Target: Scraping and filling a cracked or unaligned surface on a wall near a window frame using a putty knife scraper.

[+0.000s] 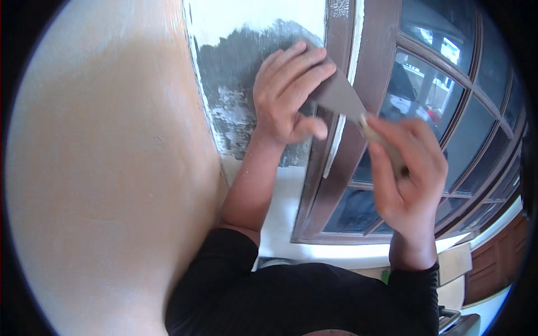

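Observation:
In my right hand [413,171] is the handle of a wide putty knife [343,96], gripped with the fingers curled round it. Its broad grey blade slants up and to the left, over the edge between the wall strip and the brown window frame [372,78]. My left hand [283,98] rests on the blade's upper part with its fingers stretched out and the thumb held apart. The fingers hide part of the blade's far edge. Behind that hand is a dark grey patch of filler [224,64] on the white wall strip [246,17], ragged and thin lower down.
A tan wall [112,168] fills the left side, meeting the white strip at a corner. To the right are window panes [476,134] in brown bars, reflecting bright shapes. A white ledge [336,251] runs below the window. Tan panels [454,263] stand at the lower right.

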Demonstrator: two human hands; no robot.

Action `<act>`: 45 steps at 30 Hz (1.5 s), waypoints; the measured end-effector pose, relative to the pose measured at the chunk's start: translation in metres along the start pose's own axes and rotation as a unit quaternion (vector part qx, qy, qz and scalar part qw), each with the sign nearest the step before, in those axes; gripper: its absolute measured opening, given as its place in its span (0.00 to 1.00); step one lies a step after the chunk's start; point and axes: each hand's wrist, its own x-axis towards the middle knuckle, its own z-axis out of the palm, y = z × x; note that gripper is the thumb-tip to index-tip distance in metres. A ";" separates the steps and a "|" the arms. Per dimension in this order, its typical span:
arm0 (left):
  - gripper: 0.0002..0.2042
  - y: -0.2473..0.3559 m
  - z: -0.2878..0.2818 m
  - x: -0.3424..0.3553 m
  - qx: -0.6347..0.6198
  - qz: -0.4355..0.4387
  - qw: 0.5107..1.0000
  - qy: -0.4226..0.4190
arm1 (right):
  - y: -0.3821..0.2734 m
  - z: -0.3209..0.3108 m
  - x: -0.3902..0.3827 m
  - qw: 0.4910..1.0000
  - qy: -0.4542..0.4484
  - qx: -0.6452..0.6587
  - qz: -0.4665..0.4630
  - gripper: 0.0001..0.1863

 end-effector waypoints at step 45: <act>0.13 0.305 -0.193 -0.221 -0.061 -0.867 0.494 -0.020 | 0.004 0.004 -0.288 0.847 -0.376 0.239 0.290 0.14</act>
